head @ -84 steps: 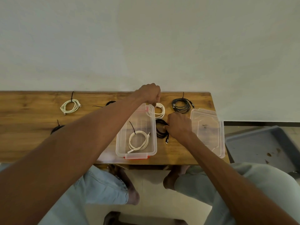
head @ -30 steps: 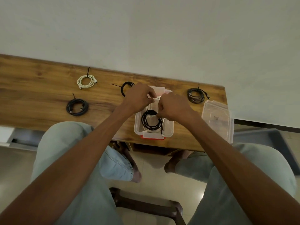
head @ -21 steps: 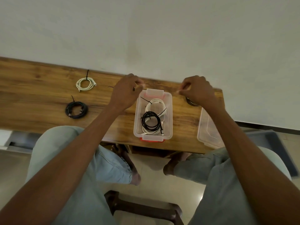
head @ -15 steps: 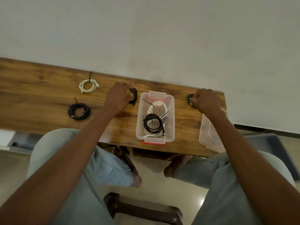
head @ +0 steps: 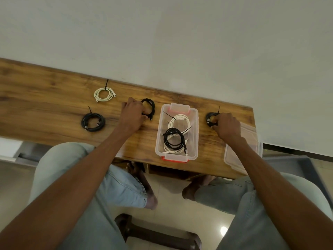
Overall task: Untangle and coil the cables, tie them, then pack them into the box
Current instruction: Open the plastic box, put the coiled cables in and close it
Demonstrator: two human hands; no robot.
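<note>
Reaching out w/ both arms over the wooden table (head: pixel 45 98), the person has a hand on a coil at each side of the clear plastic box (head: pixel 195 123). Left hand (head: pixel 132 114) sits on the near-left edge of a black coiled cable (head: pixel 150 105) just left of the box; fingers curled round that side of the loop, gripping it, coil tilted up a bit off the wood. Right hand (head: pixel 226 125) is on a dark coiled cable (head: pixel 210 117) right of the box, fingers bent over its near-right edge and pinching it; a black tie tail sticks up from the far side of that coil.

Box stands open near the table's front edge, red latches at both short ends. Inside: a white coil w/ black tie (head: pixel 178 120) at the far end, a black coil (head: pixel 173 138) lying on top of another white coil (head: pixel 171 150) at the near end.

Further left on the table, well apart from the hands: a white tied coil (head: pixel 104 94) near the wall, and a black tied coil (head: pixel 92 122) nearer the front edge. Both flat, ties pointing away.

Clear lid (head: pixel 252 139) rests at the table's right end, partly hidden under the right forearm, hanging over the edge. Grey tray (head: pixel 295 163) shows on the floor beyond it. Person seated, light jeans, bare feet under the table
</note>
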